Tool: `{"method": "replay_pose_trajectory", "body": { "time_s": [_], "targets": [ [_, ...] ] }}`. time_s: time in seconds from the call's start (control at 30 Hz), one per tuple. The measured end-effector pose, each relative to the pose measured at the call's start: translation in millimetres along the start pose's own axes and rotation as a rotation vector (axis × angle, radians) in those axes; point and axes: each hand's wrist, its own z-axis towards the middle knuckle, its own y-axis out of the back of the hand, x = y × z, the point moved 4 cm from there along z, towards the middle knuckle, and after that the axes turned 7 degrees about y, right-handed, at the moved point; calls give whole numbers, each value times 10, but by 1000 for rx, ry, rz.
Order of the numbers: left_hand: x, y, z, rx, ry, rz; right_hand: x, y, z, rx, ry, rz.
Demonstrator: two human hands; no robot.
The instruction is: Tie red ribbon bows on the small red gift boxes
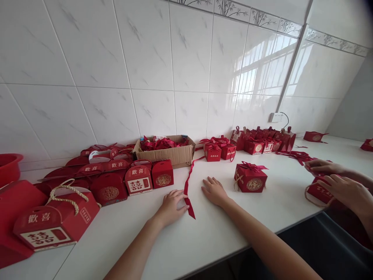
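Observation:
My left hand [172, 209] rests on the white tabletop with its fingers bent and pressed together. It pinches a red ribbon [190, 177] near its lower end, and the pointed tip sticks out past the fingertips. The ribbon runs from there back toward the cardboard box. Flat on the table to the right lies my right hand [215, 191], fingers stretched out and nothing in them. Further right of it stands a small red gift box [251, 181] with a ribbon bow on top and a gold emblem on its front.
Red gift boxes [109, 190] crowd the left side, near a red basin [10, 165]. An open cardboard box [167, 155] holds ribbons by the tiled wall. Bowed boxes [212, 153] and bags stand behind. At right, another person's hands [340, 184] work on a red box.

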Motion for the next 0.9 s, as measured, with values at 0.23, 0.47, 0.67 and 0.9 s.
{"method": "replay_pose_trajectory", "body": {
  "time_s": [0.23,0.47,0.67,0.9],
  "targets": [
    [-96,61,-14,-49,-54,-114,13,7,-15,-4,10,16],
    [-136,62,-28,-66,-50,-231,9,15,-25,-63,37,97],
    [-149,61,-2,-94,-30,-360,172,90,-110,-130,284,275],
    [-195,3,-22,-59,-43,-428,476,151,-159,-132,484,690]
  ]
}}
